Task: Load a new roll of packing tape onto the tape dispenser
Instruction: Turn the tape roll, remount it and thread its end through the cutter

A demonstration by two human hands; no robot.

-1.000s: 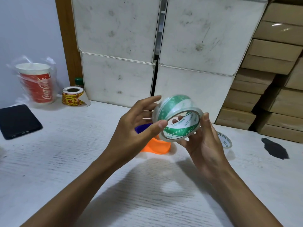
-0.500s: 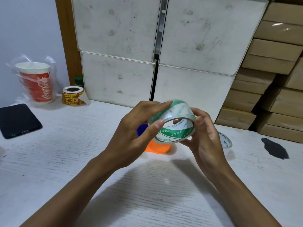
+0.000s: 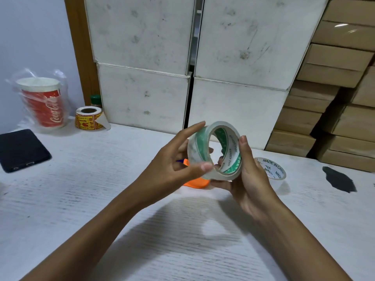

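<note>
The white wood-grain counter (image 3: 81,199) lies bare below and nearer than both hands, while stacked white boxes (image 3: 239,47) wall off its far edge. The clear packing-tape roll with green-and-white printed core (image 3: 215,151) is held on edge above the counter. The left hand (image 3: 170,169) fingers (image 3: 205,166) pinch its near rim; the right hand (image 3: 249,179) fingers cup its right side, with an orange plastic dispenser (image 3: 195,182) just behind the left fingers.

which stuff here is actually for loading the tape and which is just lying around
For the job:
- tape roll, held by left hand and right hand
- orange dispenser, mostly hidden behind the hands

Just lying about:
- used tape core
- label roll
- bagged cup
- phone
- stacked cartons
</note>
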